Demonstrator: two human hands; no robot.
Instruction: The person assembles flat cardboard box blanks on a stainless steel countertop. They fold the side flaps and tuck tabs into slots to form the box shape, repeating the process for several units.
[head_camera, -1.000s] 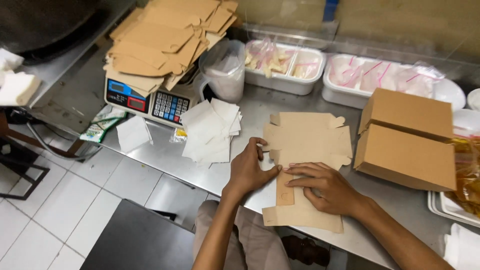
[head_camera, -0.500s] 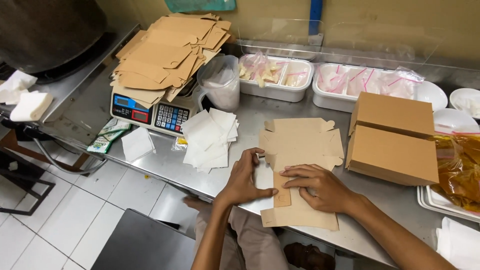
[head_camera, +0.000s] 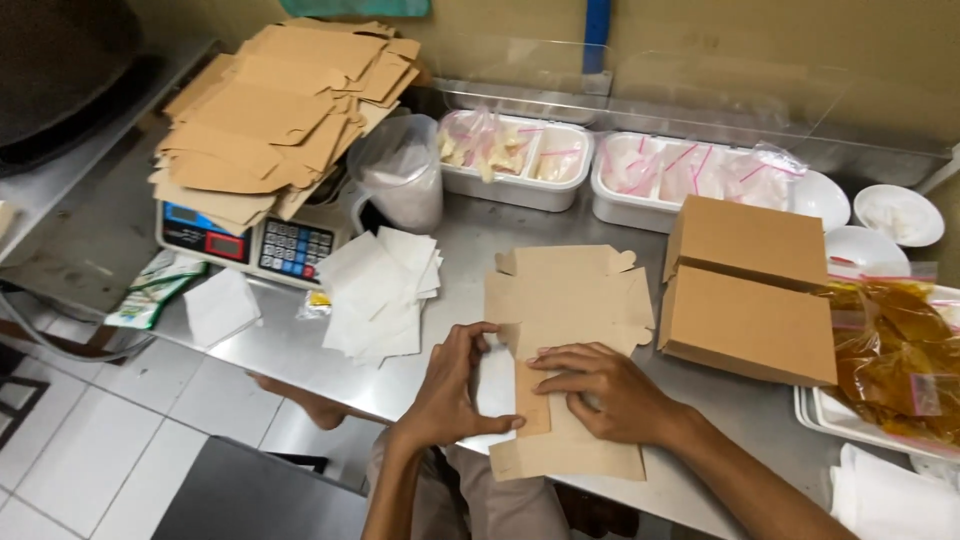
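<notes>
Here, from the head camera: flat brown cardboard box blank (head_camera: 570, 300) lying unfolded on the steel counter (head_camera: 300, 350), just below centre. Left hand (head_camera: 455, 390) at seven o'clock of the blank, fingers curled round its left edge flap, thumb stretched along the lower fold, pinching lightly. Right hand (head_camera: 610, 395) at five o'clock, palm down, fingers nearly straight and spread, pressing a narrow flap flat, gripping nothing. At three o'clock, two closed brown boxes (head_camera: 745, 290), side by side. At nine o'clock, loose white paper sheets (head_camera: 380, 290). At ten o'clock, a weighing scale (head_camera: 250, 240) piled with more flat box blanks (head_camera: 270, 120). At twelve o'clock, white trays of small plastic bags (head_camera: 510, 155).
</notes>
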